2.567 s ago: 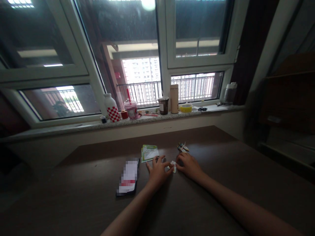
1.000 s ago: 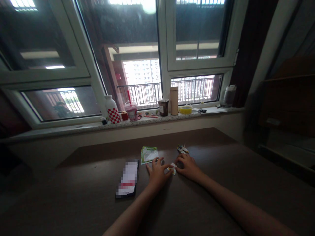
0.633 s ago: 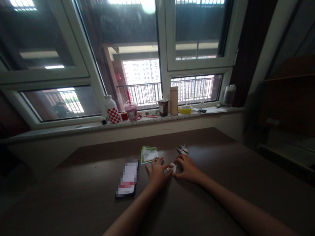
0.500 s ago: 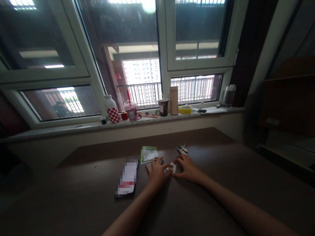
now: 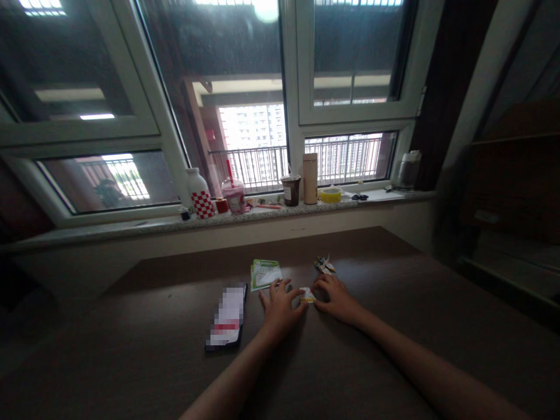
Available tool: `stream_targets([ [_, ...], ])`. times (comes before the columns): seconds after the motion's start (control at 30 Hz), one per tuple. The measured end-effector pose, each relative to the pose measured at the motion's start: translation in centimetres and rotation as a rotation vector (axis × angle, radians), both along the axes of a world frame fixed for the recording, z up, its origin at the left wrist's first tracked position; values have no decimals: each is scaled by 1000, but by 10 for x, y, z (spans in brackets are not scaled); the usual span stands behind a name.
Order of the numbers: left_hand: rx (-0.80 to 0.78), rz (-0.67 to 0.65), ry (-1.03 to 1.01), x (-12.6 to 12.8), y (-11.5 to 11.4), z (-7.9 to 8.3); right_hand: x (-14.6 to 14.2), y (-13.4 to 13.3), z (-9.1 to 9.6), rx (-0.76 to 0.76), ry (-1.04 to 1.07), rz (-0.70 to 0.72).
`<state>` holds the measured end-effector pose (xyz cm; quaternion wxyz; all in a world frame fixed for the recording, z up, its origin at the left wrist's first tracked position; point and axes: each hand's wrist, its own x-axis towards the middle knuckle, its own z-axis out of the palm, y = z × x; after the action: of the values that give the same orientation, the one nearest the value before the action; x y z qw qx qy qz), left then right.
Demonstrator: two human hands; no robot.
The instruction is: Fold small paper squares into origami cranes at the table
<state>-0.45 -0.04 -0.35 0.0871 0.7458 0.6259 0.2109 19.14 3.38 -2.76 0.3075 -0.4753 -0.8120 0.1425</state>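
A small folded piece of white paper [image 5: 307,294] lies on the dark brown table [image 5: 394,326] between my two hands. My left hand [image 5: 279,308] rests on the table with its thumb pressed on the paper's left edge and its fingers curled. My right hand [image 5: 336,298] pinches the paper's right side with bent fingers. A small folded paper figure [image 5: 324,264] sits just beyond my right hand. A green and white leaflet [image 5: 265,273] lies just past my left hand's fingertips.
A phone [image 5: 228,317] lies left of my left hand. The stone window sill [image 5: 131,224] carries a checked bottle [image 5: 198,193], a pink cup [image 5: 233,194], a dark cup [image 5: 290,189], a tan flask [image 5: 310,178] and yellow tape [image 5: 331,194]. Dark shelving [image 5: 516,175] stands at the right.
Both hands stay on the small paper with only slight finger shifts. The paper now lies flatter and a little farther from me than a second ago.
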Motion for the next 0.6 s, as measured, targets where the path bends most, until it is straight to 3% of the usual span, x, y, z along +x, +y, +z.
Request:
stream_targets([
  [0.3, 8, 12, 16, 1, -2, 3, 2, 7, -11, 80, 40, 28],
  [0.6, 1, 11, 8, 1, -2, 6, 2, 7, -7, 147, 125, 114],
])
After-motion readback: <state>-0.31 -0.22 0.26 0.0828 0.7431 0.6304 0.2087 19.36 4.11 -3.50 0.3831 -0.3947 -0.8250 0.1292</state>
